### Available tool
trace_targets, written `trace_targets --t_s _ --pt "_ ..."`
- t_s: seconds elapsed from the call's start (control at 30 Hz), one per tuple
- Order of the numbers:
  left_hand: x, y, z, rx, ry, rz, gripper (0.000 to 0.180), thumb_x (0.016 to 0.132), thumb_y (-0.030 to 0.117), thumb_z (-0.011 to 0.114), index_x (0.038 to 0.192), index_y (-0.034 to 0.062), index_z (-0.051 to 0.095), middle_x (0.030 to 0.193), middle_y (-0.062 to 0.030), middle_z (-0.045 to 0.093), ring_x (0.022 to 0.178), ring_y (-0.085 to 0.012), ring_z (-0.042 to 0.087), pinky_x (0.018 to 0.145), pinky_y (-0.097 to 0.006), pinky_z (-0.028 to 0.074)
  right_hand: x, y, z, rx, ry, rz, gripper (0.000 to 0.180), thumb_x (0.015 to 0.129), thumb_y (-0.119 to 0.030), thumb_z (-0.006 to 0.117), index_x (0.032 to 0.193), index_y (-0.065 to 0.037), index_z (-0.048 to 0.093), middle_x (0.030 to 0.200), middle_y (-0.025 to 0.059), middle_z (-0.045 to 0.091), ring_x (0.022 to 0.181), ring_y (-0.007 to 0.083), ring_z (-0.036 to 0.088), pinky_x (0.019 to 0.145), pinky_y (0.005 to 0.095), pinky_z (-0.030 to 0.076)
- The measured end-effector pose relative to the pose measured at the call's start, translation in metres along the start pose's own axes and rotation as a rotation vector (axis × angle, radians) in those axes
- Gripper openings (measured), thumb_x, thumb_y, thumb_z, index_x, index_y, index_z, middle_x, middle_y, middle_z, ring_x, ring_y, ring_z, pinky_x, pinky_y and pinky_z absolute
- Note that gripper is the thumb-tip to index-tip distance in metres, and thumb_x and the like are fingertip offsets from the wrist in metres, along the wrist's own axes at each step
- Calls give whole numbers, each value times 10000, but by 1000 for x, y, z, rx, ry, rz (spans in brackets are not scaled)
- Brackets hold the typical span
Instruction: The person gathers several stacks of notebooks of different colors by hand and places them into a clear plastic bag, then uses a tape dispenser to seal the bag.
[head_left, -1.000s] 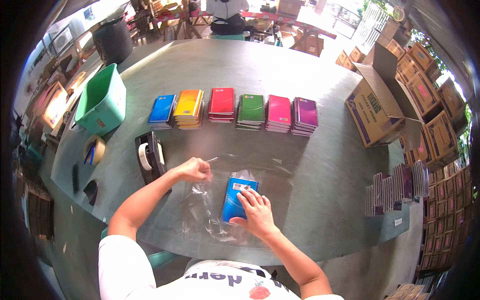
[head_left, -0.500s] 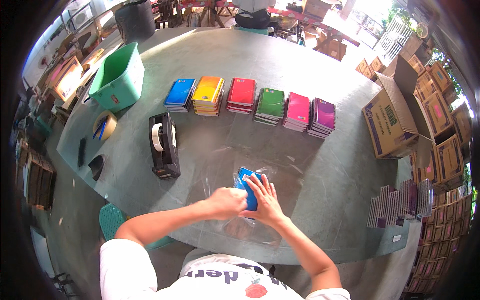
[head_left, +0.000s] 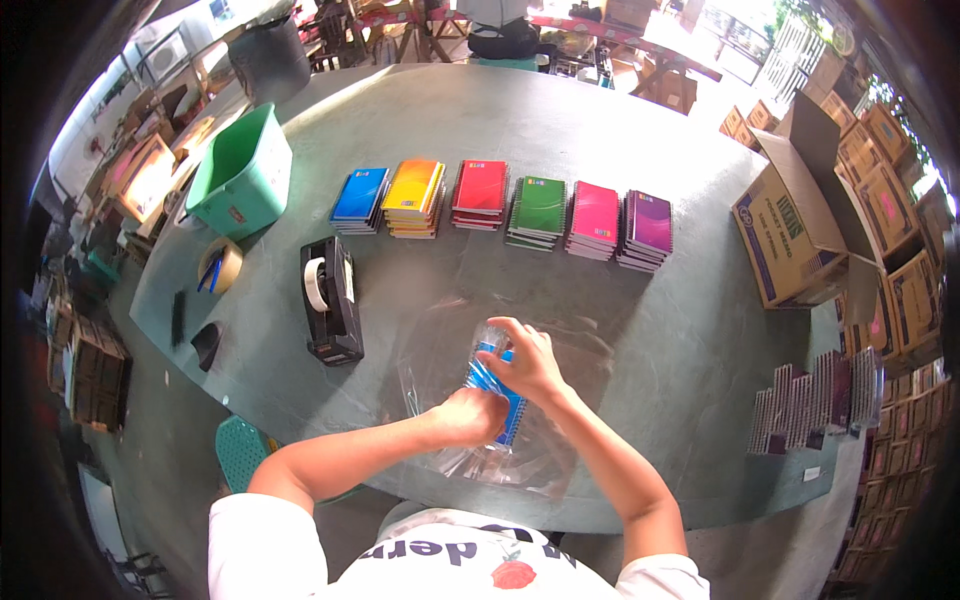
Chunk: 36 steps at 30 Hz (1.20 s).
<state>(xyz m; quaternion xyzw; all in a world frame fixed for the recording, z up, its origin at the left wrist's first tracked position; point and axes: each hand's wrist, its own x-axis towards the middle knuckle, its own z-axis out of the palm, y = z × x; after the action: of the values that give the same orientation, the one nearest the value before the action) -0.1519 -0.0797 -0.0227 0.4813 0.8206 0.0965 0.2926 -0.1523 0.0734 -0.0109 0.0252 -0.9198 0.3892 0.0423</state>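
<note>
A blue spiral notebook (head_left: pixel 512 424) lies on clear plastic wrap (head_left: pixel 575 375) on the table in front of me, with part of the film over its cover. My left hand (head_left: pixel 470 415) is closed low on the cover, its fingertips hidden, gripping the film there. At the far end of the notebook, my right hand (head_left: pixel 530 362) curls its thumb and forefinger around the wrapped edge. Beyond are stacks of pocket notebooks: blue (head_left: pixel 359 194), yellow (head_left: pixel 413 187), red (head_left: pixel 480 187), green (head_left: pixel 540 205), pink (head_left: pixel 594 212) and purple (head_left: pixel 648 222).
A black tape dispenser (head_left: pixel 338 318) stands left of the film. Further left are a green bin (head_left: pixel 262 190) and a tape roll (head_left: pixel 229 262) with blue pens. To the right sit an open carton (head_left: pixel 780 235) and more notebook stacks (head_left: pixel 805 405). A person (head_left: pixel 500 30) sits beyond the table.
My right hand has gone from lying flat on the notebook to curling around its far end. My left hand has moved slightly nearer and right, over the lower cover. More film now covers the notebook.
</note>
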Motion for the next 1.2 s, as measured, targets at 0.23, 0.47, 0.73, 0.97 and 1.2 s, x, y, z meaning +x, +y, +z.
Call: trace_targets --t_s 0.23,0.47,0.73,0.97,1.2 --pt "-5 10 -3 -44 -20 -55 249 792 198 580 863 -41 588 791 -239 627 756 -378 635 687 -463 511 -40 6 -27 -116 43 -302 562 643 1 645 1179 -98 508 1126 84 583 970 292 548 856 389 432" --pt "-28 12 9 -203 211 -20 253 809 225 581 858 -19 619 844 -214 616 792 -338 625 687 -414 503 -90 10 7 -70 -160 -284 463 740 -101 671 1189 -97 557 1210 71 563 994 275 535 881 354 445" --pt "-139 -167 -8 -347 1544 -630 245 841 248 636 742 25 619 728 -57 586 641 -174 522 657 -331 439 -80 12 8 -67 -184 -288 275 780 -142 660 1048 -84 642 1196 42 581 992 267 537 879 362 457" --pt "-148 -187 22 -267 1557 -569 219 824 225 676 689 62 618 679 -1 568 631 -107 495 602 -274 394 -68 -11 30 -65 -25 -148 162 807 -241 653 788 -80 652 983 -13 641 861 231 555 748 372 435" --pt "-161 -125 40 -1240 1151 -747 145 815 153 633 741 30 609 706 -102 634 592 -228 620 530 -349 494 -75 -12 28 -312 71 -132 212 710 -312 715 855 -163 672 996 -69 639 987 211 513 848 376 343"
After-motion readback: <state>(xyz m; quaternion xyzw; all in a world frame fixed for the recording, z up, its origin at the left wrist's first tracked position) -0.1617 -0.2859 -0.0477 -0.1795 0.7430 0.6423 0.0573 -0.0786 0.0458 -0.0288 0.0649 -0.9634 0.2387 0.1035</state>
